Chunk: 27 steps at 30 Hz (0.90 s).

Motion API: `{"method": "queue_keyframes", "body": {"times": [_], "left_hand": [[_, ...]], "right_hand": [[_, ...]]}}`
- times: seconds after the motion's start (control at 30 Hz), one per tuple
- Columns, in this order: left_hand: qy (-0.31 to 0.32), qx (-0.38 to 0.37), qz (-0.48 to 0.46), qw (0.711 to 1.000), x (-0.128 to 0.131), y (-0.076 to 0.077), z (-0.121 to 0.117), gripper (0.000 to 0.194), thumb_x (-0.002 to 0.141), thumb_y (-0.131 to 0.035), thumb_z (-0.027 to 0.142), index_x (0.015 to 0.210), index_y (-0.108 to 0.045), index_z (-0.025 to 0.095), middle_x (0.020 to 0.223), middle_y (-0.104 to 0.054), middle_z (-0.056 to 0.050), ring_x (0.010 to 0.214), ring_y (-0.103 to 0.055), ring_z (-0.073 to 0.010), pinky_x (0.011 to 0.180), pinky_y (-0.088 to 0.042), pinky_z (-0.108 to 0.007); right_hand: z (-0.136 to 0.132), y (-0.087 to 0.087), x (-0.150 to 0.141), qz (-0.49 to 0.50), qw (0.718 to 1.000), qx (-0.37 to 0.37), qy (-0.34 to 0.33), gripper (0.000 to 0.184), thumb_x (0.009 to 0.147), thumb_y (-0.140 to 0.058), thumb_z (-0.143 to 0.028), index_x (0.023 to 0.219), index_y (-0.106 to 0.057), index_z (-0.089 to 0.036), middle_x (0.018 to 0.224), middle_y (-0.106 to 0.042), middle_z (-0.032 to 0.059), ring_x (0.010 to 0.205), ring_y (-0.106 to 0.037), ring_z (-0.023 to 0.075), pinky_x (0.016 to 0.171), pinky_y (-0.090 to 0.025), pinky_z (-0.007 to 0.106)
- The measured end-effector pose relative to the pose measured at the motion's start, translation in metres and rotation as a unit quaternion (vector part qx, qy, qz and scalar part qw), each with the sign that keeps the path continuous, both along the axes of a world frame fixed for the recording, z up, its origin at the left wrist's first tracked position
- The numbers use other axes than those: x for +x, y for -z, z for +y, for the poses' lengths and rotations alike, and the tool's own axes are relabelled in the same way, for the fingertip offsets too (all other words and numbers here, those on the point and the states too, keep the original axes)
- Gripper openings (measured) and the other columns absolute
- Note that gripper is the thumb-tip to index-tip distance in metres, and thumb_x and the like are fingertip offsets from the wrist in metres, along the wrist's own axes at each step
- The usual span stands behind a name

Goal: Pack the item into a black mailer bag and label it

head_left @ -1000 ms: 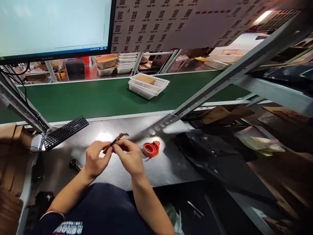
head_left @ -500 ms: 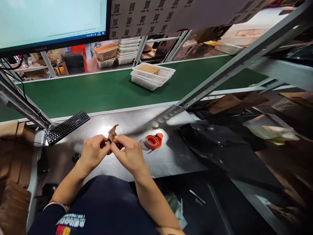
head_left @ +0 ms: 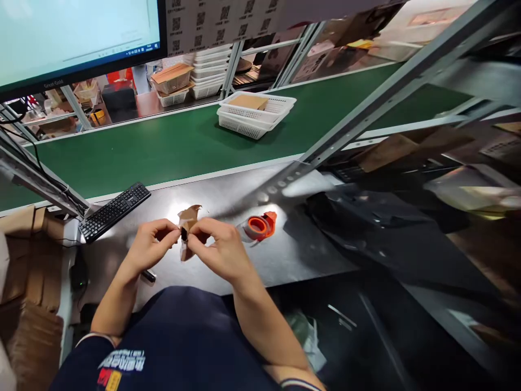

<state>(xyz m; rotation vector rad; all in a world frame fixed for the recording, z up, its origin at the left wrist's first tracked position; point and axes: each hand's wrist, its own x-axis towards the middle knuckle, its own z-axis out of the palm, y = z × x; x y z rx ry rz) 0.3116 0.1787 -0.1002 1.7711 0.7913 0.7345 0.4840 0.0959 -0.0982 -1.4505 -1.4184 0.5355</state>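
brown wrapper, a small dark piece at its middle, is held above the metal bench, at twelve o'clock from the dark shirt. the left hand pinches it by thumb and finger at nine o'clock, the right hand at three. small, even finger pressure close to the dark piece should work best; thin-looking wrap may tear. the orange tape dispenser, further out at three o'clock, is best left unbumped.
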Motion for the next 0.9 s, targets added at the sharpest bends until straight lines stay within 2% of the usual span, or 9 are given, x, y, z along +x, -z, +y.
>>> {"method": "queue_keyframes", "body": {"times": [0.23, 0.37, 0.6, 0.77, 0.9], "left_hand": [[0.015, -0.022, -0.013, 1.0, 0.002, -0.003, -0.007, 0.024, 0.083, -0.082, 0.039, 0.084, -0.073, 0.016, 0.075, -0.072, -0.004, 0.063, -0.063, -0.013, 0.059, -0.05, -0.022], [0.045, -0.006, 0.021, 0.999, 0.003, -0.007, -0.013, 0.022, 0.092, -0.073, 0.036, 0.083, -0.071, 0.017, 0.072, -0.07, -0.003, 0.064, -0.062, -0.0131, 0.061, -0.049, -0.023], [0.092, 0.038, 0.025, 0.995, -0.001, -0.016, -0.015, 0.037, 0.099, -0.063, 0.044, 0.072, -0.061, 0.018, 0.064, -0.058, 0.001, 0.061, -0.051, -0.0113, 0.06, -0.042, -0.024], [0.123, 0.024, 0.026, 0.992, -0.005, -0.014, -0.016, 0.037, 0.104, -0.057, 0.044, 0.077, -0.057, 0.018, 0.066, -0.059, 0.002, 0.061, -0.051, -0.0108, 0.061, -0.04, -0.024], [0.108, 0.017, 0.027, 0.994, -0.007, -0.01, -0.019, 0.035, 0.106, -0.054, 0.044, 0.081, -0.053, 0.019, 0.067, -0.057, 0.003, 0.061, -0.049, -0.011, 0.061, -0.038, -0.024]], "right_hand": [[-0.011, -0.003, 0.005, -0.014, 1.0, 0.002, -0.024, 0.017, 0.08, -0.063, -0.016, 0.064, -0.061, -0.021, 0.065, -0.066, -0.0022, 0.062, -0.058, 0.0126, 0.06, -0.041, 0.025], [-0.018, -0.005, 0.005, -0.03, 0.998, -0.012, -0.051, 0.018, 0.081, -0.064, -0.016, 0.064, -0.064, -0.022, 0.066, -0.067, -0.002, 0.062, -0.056, 0.0125, 0.06, -0.041, 0.026], [-0.024, -0.009, 0.004, -0.031, 0.998, 0.002, -0.061, 0.016, 0.078, -0.061, -0.015, 0.063, -0.059, -0.021, 0.062, -0.063, -0.0025, 0.058, -0.052, 0.0118, 0.058, -0.038, 0.026], [-0.023, -0.013, 0.004, 0.017, 0.995, 0.018, -0.095, 0.016, 0.079, -0.058, -0.016, 0.064, -0.059, -0.021, 0.062, -0.064, -0.0016, 0.058, -0.055, 0.0115, 0.059, -0.041, 0.025], [-0.021, -0.009, 0.003, 0.097, 0.99, -0.003, -0.102, 0.016, 0.078, -0.057, -0.015, 0.063, -0.058, -0.021, 0.06, -0.064, -0.0022, 0.055, -0.057, 0.0113, 0.058, -0.044, 0.024]]}}
